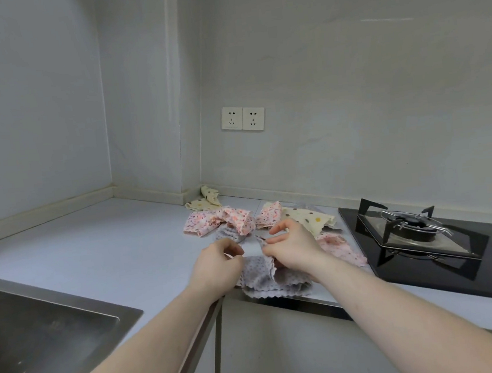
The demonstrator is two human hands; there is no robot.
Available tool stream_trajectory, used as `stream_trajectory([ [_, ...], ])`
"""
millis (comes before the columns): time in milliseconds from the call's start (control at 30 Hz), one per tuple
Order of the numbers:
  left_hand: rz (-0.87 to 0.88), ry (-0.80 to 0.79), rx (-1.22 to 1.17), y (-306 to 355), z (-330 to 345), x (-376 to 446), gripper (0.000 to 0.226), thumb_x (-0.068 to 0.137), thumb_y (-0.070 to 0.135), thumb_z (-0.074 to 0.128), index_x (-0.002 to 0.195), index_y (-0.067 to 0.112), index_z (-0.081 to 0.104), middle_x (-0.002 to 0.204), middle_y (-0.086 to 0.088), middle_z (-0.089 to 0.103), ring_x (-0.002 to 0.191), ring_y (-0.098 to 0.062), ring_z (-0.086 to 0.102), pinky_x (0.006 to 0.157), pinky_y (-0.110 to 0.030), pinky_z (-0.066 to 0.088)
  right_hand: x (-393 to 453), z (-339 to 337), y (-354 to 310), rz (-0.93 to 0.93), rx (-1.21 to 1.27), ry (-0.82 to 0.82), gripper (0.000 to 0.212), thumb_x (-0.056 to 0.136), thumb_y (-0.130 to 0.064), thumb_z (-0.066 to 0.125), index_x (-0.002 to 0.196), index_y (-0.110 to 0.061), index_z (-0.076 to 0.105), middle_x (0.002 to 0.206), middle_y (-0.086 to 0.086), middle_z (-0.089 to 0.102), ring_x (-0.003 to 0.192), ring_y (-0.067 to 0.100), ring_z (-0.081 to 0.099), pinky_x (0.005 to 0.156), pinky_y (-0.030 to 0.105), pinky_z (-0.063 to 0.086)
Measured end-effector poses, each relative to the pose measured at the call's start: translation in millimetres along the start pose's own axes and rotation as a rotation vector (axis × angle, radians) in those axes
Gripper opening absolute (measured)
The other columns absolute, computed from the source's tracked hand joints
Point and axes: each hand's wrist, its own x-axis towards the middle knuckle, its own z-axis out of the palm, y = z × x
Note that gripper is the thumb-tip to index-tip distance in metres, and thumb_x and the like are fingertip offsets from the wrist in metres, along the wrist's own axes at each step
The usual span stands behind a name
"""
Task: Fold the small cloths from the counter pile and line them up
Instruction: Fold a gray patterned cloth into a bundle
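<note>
Just below the middle of the frame, both hands work a grey dotted cloth (262, 278) with a zigzag-cut edge, which lies at the front edge of the worktop (109, 244) and hangs slightly over it. The left hand (216, 267) has its fingers curled in, thumb and forefinger pinching the cloth's upper left part. The right hand (294, 249) pinches the cloth's upper right edge between thumb and fingertips, its forefinger raised and bent above the others, and a fold of grey fabric stands up against its palm. Beyond the hands, toward the centre of the frame, lies the loose pile: a crumpled pink floral cloth (221, 223) at centre left, another pink floral piece (268, 217) just right of it, and a cream cloth with coloured dots (308, 218) touching that piece on its right. A second cream dotted cloth (205, 197) sits farther back in the wall corner, one end leaning up against the wall. Another pink floral cloth (341, 250) lies flat to the right of the right wrist, beside the black glass gas hob (426, 259) that fills the right of the frame. A steel sink (28, 336) occupies the lower left, and a double wall socket (242, 118) is mounted on the wall above the pile.
</note>
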Motion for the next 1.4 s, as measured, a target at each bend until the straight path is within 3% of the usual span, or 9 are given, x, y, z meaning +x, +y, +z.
stream_trajectory([
  [200, -0.006, 0.019, 0.008, -1.6, 2.0, 3.1, 0.014, 0.089, 0.019, 0.058, 0.093, 0.031, 0.066, 0.091, 0.012, 0.069, 0.085, -0.012, 0.065, 0.086, -0.038, 0.057, -7.0, 6.9, 2.2, 0.058, 0.221, -0.185, 0.038, 0.082, 0.003, 0.076, 0.111, -0.012, 0.057, 0.112, 0.01, 0.07, 0.089, 0.028, 0.076, 0.076, 0.042, 0.065],
  [333, -0.004, 0.032, 0.043, -4.3, 4.4, 6.4, 0.011, 0.092, 0.036, 0.06, 0.101, 0.032, 0.063, 0.099, 0.014, 0.068, 0.094, -0.014, 0.065, 0.093, -0.041, 0.055, -8.5, -7.9, 9.3, -0.026, 0.251, -0.009, 0.018, 0.093, -0.005, 0.068, 0.105, -0.015, 0.06, 0.103, 0.004, 0.073, 0.073, 0.022, 0.075, 0.06, 0.03, 0.059],
  [467, 0.008, 0.007, 0.218, -8.1, 6.1, 9.3, 0.048, 0.087, 0.064, 0.059, 0.123, 0.033, 0.059, 0.126, 0.015, 0.065, 0.115, -0.016, 0.062, 0.103, -0.041, 0.048, -1.0, -20.8, 41.8, -0.148, -0.079, 0.254, 0.015, 0.091, -0.021, 0.069, 0.098, -0.029, 0.058, 0.097, -0.012, 0.068, 0.093, 0.008, 0.065, 0.077, 0.029, 0.049],
  [767, 0.066, -0.081, 0.411, -9.0, 13.4, 9.0, 0.067, 0.085, 0.065, 0.063, 0.144, 0.038, 0.045, 0.136, 0.015, 0.062, 0.132, -0.017, 0.051, 0.11, -0.042, 0.034, -1.6, -14.9, 74.9, -0.031, -0.147, 0.161, 0.035, 0.093, -0.059, 0.061, 0.115, -0.033, 0.057, 0.097, -0.016, 0.068, 0.096, 0.01, 0.064, 0.081, 0.031, 0.045],
  [967, 0.04, -0.133, 0.24, -5.6, 9.3, 9.9, 0.06, 0.082, 0.05, 0.074, 0.137, 0.043, 0.052, 0.115, 0.016, 0.064, 0.111, -0.012, 0.062, 0.105, -0.037, 0.047, -1.5, -18.0, 75.9, -0.061, -0.075, 0.067, 0.034, 0.082, -0.053, 0.074, 0.111, -0.038, 0.063, 0.085, -0.015, 0.074, 0.088, 0.001, 0.068, 0.089, 0.035, 0.054],
  [1100, 0.005, -0.184, 0.099, -8.8, 8.4, 11.8, 0.068, 0.063, 0.052, 0.072, 0.129, 0.044, 0.058, 0.087, 0.013, 0.068, 0.079, -0.01, 0.067, 0.088, -0.039, 0.058, 0.5, -21.2, 79.2, -0.099, 0.035, -0.019, 0.044, 0.082, -0.032, 0.082, 0.122, -0.031, 0.065, 0.089, -0.008, 0.076, 0.083, 0.003, 0.072, 0.076, 0.024, 0.056],
  [1200, -0.027, -0.184, 0.093, -7.6, 10.5, 13.8, 0.059, 0.062, 0.066, 0.073, 0.115, 0.044, 0.063, 0.08, 0.014, 0.069, 0.083, -0.014, 0.07, 0.084, -0.039, 0.057, 2.1, -25.5, 82.3, -0.122, 0.125, -0.06, 0.055, 0.084, -0.025, 0.082, 0.135, -0.027, 0.061, 0.098, -0.002, 0.075, 0.089, 0.009, 0.073, 0.074, 0.019, 0.053],
  [1300, -0.04, -0.193, 0.151, -3.3, 11.5, 13.2, 0.036, 0.072, 0.07, 0.07, 0.08, 0.036, 0.069, 0.067, 0.02, 0.068, 0.08, -0.014, 0.068, 0.082, -0.035, 0.053, 1.5, -28.1, 82.1, -0.127, 0.148, -0.095, 0.057, 0.086, -0.022, 0.081, 0.138, -0.027, 0.058, 0.101, 0.0, 0.073, 0.093, 0.011, 0.071, 0.075, 0.018, 0.051],
  [1400, -0.033, -0.202, 0.168, -3.9, 11.1, 13.3, 0.035, 0.067, 0.066, 0.07, 0.079, 0.033, 0.071, 0.075, 0.017, 0.073, 0.084, -0.013, 0.071, 0.087, -0.04, 0.057, 1.2, -27.8, 80.1, -0.12, 0.124, -0.109, 0.05, 0.087, -0.023, 0.08, 0.133, -0.03, 0.063, 0.099, -0.001, 0.072, 0.089, 0.009, 0.069, 0.077, 0.02, 0.051],
])
